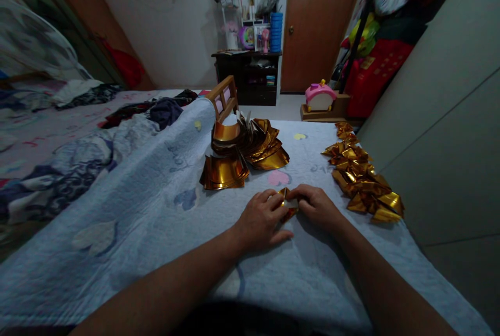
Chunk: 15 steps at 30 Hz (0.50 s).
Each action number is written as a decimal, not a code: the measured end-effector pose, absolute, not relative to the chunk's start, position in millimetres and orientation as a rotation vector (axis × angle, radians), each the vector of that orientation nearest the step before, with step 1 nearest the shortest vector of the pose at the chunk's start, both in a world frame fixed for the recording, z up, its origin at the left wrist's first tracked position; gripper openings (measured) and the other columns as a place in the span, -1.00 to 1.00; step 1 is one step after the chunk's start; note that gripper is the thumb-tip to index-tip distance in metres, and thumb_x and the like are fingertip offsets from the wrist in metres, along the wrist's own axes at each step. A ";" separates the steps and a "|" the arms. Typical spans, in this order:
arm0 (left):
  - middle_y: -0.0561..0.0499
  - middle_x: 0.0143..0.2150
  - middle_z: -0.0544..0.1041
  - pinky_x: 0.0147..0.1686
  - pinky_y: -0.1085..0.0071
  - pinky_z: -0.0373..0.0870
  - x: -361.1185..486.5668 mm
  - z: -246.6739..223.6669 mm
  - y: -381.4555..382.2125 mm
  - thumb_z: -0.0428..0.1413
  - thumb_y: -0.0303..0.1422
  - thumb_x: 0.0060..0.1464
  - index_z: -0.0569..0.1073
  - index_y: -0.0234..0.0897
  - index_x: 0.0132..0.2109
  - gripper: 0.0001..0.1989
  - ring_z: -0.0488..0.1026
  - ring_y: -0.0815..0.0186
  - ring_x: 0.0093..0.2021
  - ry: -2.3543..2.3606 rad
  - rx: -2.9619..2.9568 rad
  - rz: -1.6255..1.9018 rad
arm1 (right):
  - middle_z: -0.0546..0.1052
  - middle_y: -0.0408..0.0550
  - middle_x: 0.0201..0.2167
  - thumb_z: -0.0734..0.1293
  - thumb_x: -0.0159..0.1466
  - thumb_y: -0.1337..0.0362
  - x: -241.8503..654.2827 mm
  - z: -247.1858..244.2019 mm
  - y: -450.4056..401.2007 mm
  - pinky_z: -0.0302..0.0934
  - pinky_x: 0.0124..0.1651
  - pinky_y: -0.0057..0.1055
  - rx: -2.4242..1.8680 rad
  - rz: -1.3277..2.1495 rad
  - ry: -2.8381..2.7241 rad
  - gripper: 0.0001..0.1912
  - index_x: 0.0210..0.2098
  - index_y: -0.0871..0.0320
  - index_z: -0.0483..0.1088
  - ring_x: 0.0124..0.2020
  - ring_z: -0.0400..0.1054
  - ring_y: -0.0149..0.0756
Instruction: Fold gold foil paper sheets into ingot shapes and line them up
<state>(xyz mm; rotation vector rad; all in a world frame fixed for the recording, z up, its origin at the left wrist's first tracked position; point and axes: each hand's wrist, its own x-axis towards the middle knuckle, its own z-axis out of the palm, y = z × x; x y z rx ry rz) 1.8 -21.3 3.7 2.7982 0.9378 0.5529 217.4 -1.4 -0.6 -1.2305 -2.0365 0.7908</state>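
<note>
A small piece of gold foil paper [289, 213], partly folded with a pale side showing, lies on the blue bed sheet between my hands. My left hand [266, 217] rests over its left side, fingers bent onto it and the thumb out to the right. At its upper right edge, my right hand [314, 203] pinches the paper with curled fingers. Part of the paper is hidden under the fingers. Beyond my left hand stand fanned stacks of gold foil sheets [225, 170]. To the right, folded gold foil pieces [361, 179] lie heaped in a long row.
The blue sheet [156, 252] covers the surface under my hands. Rumpled clothes and bedding [89, 153] lie at left. A wooden frame [225, 97] stands behind the stacks. Farther off are a dark cabinet [247, 79], a pink toy [320, 97] and a door [322, 23]. A pale panel [441, 133] borders the right side.
</note>
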 end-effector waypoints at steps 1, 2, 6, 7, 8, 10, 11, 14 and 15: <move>-0.17 0.07 0.48 0.08 0.02 0.37 1.8 3.1 -20.4 0.23 0.03 0.07 0.49 -0.22 0.02 -0.49 0.34 -0.01 0.10 0.942 2.788 0.557 | 0.60 -0.06 -0.31 0.17 0.05 0.51 217.3 0.1 -1.5 0.27 -0.14 -0.38 -1.233 0.811 -2.026 -0.60 -0.24 0.15 0.53 -0.26 0.45 -0.28; -0.18 0.07 0.47 0.06 0.03 0.38 2.1 2.2 -19.6 0.23 0.07 0.05 0.50 -0.23 0.00 -0.47 0.36 0.00 0.07 0.950 2.779 0.563 | 0.60 -0.06 -0.29 0.17 0.05 0.51 217.0 0.8 -1.7 0.28 -0.13 -0.38 -1.232 0.827 -2.017 -0.60 -0.22 0.15 0.54 -0.25 0.45 -0.28; -0.19 0.01 0.48 -0.02 0.14 0.44 3.8 -2.1 -17.9 0.21 -0.14 0.16 0.51 -0.28 -0.09 -0.69 0.42 0.09 -0.02 1.017 2.753 0.609 | 0.57 -0.08 -0.32 0.22 0.13 0.48 215.2 1.8 -3.2 0.27 -0.20 -0.39 -1.212 0.862 -2.009 -0.67 -0.20 0.15 0.53 -0.31 0.43 -0.30; -0.18 -0.01 0.49 -0.03 0.17 0.45 4.1 -2.6 -18.1 0.18 -0.23 0.20 0.51 -0.29 -0.10 -0.77 0.43 0.11 -0.03 1.034 2.746 0.628 | 0.55 -0.09 -0.35 0.24 0.15 0.47 215.0 1.7 -3.7 0.26 -0.22 -0.40 -1.206 0.861 -2.013 -0.70 -0.22 0.14 0.53 -0.33 0.41 -0.31; -0.17 -0.03 0.50 -0.03 0.19 0.46 4.3 -2.8 -18.4 0.13 -0.31 0.23 0.51 -0.29 -0.11 -0.83 0.43 0.13 -0.04 1.048 2.740 0.644 | 0.53 -0.10 -0.36 0.25 0.16 0.46 215.0 1.5 -4.1 0.26 -0.23 -0.39 -1.200 0.852 -2.020 -0.73 -0.24 0.14 0.53 -0.34 0.39 -0.32; -0.14 -0.06 0.51 -0.05 0.22 0.48 4.3 -2.6 -19.1 0.05 -0.40 0.27 0.51 -0.28 -0.13 -0.85 0.45 0.17 -0.05 1.071 2.736 0.670 | 0.47 -0.09 -0.36 0.28 0.20 0.43 215.1 1.0 -4.5 0.25 -0.20 -0.38 -1.184 0.809 -2.039 -0.80 -0.29 0.13 0.53 -0.31 0.37 -0.30; -0.13 -0.08 0.52 -0.05 0.23 0.49 4.2 -2.5 -19.2 0.03 -0.42 0.28 0.51 -0.27 -0.14 -0.84 0.45 0.18 -0.05 1.081 2.735 0.682 | 0.44 -0.08 -0.34 0.30 0.20 0.41 215.1 0.5 -4.5 0.26 -0.18 -0.37 -1.178 0.779 -2.046 -0.84 -0.32 0.12 0.53 -0.27 0.36 -0.29; -0.12 -0.05 0.51 -0.04 0.24 0.51 3.5 -3.1 -18.8 0.05 -0.42 0.29 0.52 -0.26 -0.15 -0.86 0.46 0.18 -0.02 1.114 2.721 0.749 | 0.40 -0.06 -0.27 0.34 0.19 0.41 214.4 -1.5 -3.4 0.25 -0.08 -0.30 -1.185 0.681 -2.047 -0.87 -0.30 0.10 0.50 -0.16 0.33 -0.22; -0.12 -0.02 0.50 -0.03 0.25 0.51 3.1 -3.8 -18.3 0.05 -0.42 0.29 0.52 -0.26 -0.15 -0.86 0.45 0.18 0.00 1.119 2.709 0.774 | 0.40 -0.05 -0.24 0.34 0.17 0.44 214.1 -2.5 -2.8 0.24 -0.04 -0.27 -1.192 0.646 -2.039 -0.83 -0.26 0.10 0.48 -0.13 0.32 -0.20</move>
